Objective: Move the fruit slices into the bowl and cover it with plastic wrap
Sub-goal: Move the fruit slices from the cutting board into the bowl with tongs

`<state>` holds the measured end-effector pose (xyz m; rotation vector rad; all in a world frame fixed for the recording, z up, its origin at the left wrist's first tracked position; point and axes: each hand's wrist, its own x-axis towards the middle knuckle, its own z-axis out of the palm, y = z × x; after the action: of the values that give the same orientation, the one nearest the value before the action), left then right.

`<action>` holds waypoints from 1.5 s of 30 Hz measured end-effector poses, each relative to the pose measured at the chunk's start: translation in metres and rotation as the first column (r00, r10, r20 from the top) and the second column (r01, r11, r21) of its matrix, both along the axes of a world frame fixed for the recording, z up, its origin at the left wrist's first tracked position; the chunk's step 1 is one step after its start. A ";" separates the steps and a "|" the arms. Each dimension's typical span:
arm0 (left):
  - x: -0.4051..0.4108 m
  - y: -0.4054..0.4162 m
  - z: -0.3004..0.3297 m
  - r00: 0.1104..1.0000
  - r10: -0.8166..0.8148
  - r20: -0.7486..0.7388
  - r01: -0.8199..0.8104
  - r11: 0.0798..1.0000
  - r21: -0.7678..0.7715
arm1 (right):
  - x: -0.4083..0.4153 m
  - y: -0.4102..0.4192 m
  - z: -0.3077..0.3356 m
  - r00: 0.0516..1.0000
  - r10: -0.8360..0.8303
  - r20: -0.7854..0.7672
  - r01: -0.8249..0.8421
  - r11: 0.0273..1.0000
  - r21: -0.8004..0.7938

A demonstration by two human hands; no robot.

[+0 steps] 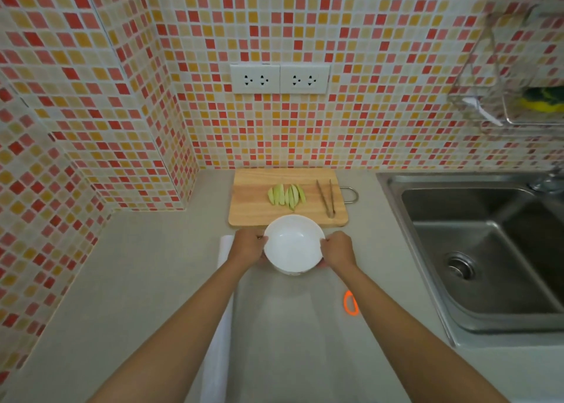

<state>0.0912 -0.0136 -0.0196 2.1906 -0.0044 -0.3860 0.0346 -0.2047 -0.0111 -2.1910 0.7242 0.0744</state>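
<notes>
An empty white bowl [292, 244] sits just in front of the wooden cutting board [250, 207]. My left hand [248, 247] grips its left rim and my right hand [338, 249] grips its right rim. Several pale green fruit slices [287, 196] lie in a row on the middle of the board. Metal tongs [326, 198] rest on the board's right side. A roll of plastic wrap [217, 326] lies on the counter under my left forearm, with a clear sheet [280, 326] pulled out to the right between my arms.
A steel sink [482, 250] takes up the right of the counter. An orange-handled tool [351, 302] lies by my right forearm. Tiled walls close the back and left, with sockets [280, 78] above the board. A wire rack [512, 97] hangs upper right.
</notes>
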 end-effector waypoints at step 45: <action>0.008 0.000 -0.020 0.994 0.100 -0.033 -0.104 0.985 -0.135 | 0.116 -0.054 -0.021 0.993 0.081 -0.088 -0.092 0.987 -0.132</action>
<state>0.0994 -0.0135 -0.0398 2.0413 0.0927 -0.3465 0.1502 -0.2587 -0.0316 -2.3611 0.6971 0.1654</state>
